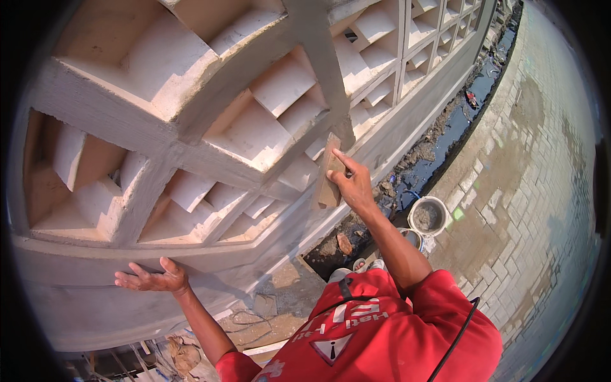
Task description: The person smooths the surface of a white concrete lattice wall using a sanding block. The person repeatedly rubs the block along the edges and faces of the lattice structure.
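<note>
Right hand (354,183) grips flat brown rectangular board (327,181), frame centre, at grey cement lattice wall (172,151). Left hand (156,279) unclenched, fingers extended, lower left; wall contact unclear. Round white bucket (412,217) right of centre.

Over on the right, a broad sweep of grey block paving (544,213) curves away, sandy-brown stains (499,167) spread across it! Alongside runs the ditch (364,240), dark water (459,130) glinting in its upper stretch — and there's a small red scrap (471,99) showing up brightly in it. Rough rubble (423,151) lines the near side. Lower down, a reddish-brown lump (344,243) sits within the ditch. Down to the bottom left — a crumpled brown sheet (183,358), thin sticks (140,360) right beside it, and thin wire (245,318) loops over the ground nearby!
</note>
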The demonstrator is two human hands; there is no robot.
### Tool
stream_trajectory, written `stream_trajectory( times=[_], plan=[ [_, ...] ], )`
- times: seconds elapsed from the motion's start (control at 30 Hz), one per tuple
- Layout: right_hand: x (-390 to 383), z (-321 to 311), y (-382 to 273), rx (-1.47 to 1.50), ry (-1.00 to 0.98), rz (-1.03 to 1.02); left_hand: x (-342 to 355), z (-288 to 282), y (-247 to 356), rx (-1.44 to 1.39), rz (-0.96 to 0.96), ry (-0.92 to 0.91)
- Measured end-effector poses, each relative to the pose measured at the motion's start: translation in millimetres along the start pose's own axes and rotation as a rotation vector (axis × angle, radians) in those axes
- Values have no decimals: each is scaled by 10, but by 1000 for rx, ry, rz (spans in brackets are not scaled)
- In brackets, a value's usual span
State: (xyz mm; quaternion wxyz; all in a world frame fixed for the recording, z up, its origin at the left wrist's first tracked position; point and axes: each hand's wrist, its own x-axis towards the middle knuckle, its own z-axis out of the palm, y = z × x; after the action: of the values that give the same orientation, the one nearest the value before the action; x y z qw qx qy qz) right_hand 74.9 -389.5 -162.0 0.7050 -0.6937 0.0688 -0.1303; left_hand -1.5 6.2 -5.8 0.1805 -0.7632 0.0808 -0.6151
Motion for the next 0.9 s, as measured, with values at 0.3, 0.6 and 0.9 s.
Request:
stream_trajectory(
  times=[0.3, 0.6, 0.9],
  plan=[
    [83, -988, 648, 1152, -104, 606, -27, -26, -36, 13, -17, 5],
    [390, -824, 768, 1194, -103, 685, -39, 2, -13, 17, -46, 1],
    [521, -698, 793, 1292, -64, 752, -22, -16, -12, 19, -36, 1]
  ],
)
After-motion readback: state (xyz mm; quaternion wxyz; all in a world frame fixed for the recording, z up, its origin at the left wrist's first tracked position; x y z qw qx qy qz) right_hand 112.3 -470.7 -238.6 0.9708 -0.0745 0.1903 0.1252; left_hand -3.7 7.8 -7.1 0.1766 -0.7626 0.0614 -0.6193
